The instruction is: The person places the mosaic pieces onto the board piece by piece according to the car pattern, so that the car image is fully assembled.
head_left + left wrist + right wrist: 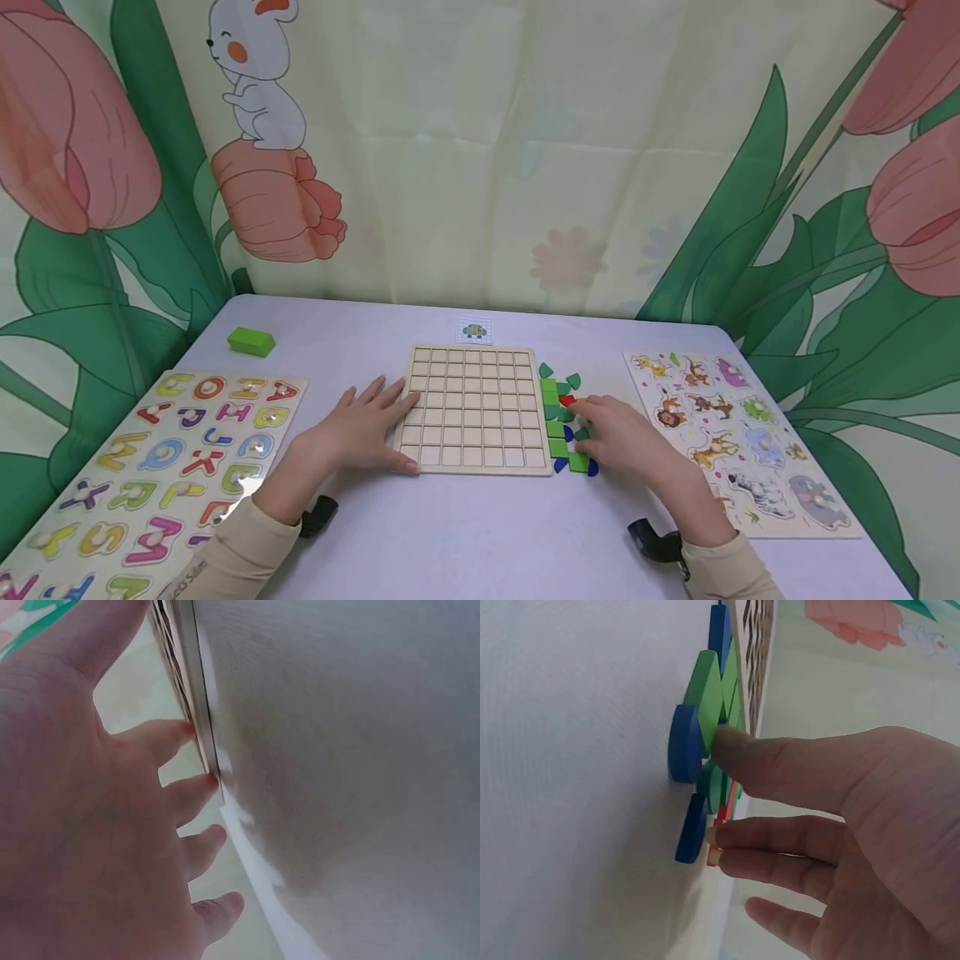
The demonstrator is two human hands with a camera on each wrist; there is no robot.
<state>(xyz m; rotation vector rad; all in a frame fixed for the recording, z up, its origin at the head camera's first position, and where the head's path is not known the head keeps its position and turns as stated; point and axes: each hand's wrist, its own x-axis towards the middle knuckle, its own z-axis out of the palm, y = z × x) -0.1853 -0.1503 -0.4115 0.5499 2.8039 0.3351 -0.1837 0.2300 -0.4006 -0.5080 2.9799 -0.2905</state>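
A pale wooden grid board (472,410) of square cells lies mid-table. My left hand (356,429) is spread along its left side, fingertips at the board's edge in the left wrist view. At the right edge lies a cluster of loose flat pieces: green squares (557,447), dark green rounded pieces (573,381), blue pieces (685,744) and a red piece (567,401). Over this cluster reaches my right hand (618,442). Its thumb (739,750) is beside a green square, and its extended fingers (772,836) come right at a small orange piece (715,857).
Behind the board lies a small card (474,331) with a turtle-like pattern. A green block (251,342) sits at the back left. An alphabet puzzle board (171,422) covers the left side, an animal puzzle board (789,531) the right. A printed curtain (450,183) hangs behind the table.
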